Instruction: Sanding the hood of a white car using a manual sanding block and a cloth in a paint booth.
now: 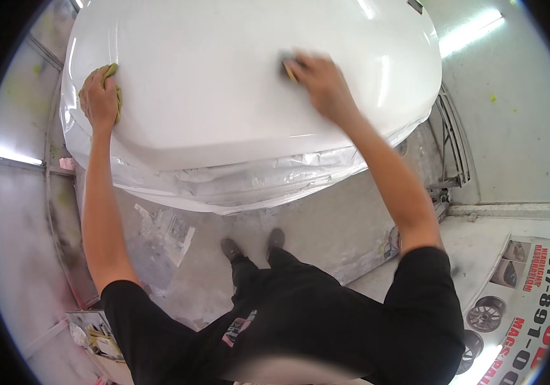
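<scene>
A glossy white car hood point(204, 90) spreads out in front of me. On its left side my left hand point(99, 99) presses a folded yellow-green cloth point(119, 106) against the surface, fingers closed over it. Right of the middle, my right hand point(320, 80) grips a small dark block with a yellow edge point(287, 66), held at the hood's surface. Motion blurs the block and the fingers around it, so its exact kind is unclear. Clear plastic sheeting point(255, 182) hangs along the hood's near edge.
Grey floor with a torn sheet of paper point(165, 232) lies below the hood, around my shoes point(231, 248). Dark metal bars point(458, 138) stand by the right wall. A printed banner point(512, 321) lies at lower right. At lower left is a box of assorted items point(100, 340).
</scene>
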`<state>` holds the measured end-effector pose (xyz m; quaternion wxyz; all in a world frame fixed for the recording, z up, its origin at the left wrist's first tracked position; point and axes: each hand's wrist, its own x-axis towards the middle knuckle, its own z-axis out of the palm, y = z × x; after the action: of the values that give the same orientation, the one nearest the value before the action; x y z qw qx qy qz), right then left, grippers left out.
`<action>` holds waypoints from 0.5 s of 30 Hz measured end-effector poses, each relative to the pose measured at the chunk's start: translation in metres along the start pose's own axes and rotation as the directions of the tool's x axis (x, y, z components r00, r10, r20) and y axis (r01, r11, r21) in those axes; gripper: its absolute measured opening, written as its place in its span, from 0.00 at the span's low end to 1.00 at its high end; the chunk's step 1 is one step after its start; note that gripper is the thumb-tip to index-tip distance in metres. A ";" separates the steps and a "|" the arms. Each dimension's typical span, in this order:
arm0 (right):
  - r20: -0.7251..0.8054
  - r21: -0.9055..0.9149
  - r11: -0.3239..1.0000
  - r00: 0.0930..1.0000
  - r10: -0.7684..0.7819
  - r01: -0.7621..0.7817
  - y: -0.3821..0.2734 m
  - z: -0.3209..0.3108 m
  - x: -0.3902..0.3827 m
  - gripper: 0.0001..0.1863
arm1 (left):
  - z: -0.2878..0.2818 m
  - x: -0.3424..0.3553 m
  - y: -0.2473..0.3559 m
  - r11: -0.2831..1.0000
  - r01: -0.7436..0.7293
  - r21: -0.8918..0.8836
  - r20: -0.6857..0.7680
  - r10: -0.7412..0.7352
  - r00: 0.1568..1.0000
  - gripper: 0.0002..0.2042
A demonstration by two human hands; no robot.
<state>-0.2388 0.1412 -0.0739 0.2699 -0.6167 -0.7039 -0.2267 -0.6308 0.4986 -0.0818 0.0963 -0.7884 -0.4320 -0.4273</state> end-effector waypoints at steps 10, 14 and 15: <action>-0.091 0.173 0.945 0.960 -0.265 0.278 -0.044 0.087 0.074 0.29 | 0.000 -0.015 0.007 0.995 0.103 0.002 0.046 -0.103 0.994 0.19; 0.060 0.203 0.966 0.982 -0.178 0.163 -0.055 0.047 0.041 0.30 | -0.007 -0.018 0.012 0.999 0.024 -0.034 0.046 -0.022 0.999 0.18; 0.172 0.176 0.966 0.961 -0.218 0.187 -0.049 0.010 -0.002 0.31 | -0.008 -0.022 0.013 0.994 0.067 -0.084 -0.034 -0.070 0.997 0.18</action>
<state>-0.2883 0.1396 -0.0819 0.2247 -0.5368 -0.8017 -0.1368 -0.6316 0.4737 -0.0907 0.0571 -0.7684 -0.4388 -0.4623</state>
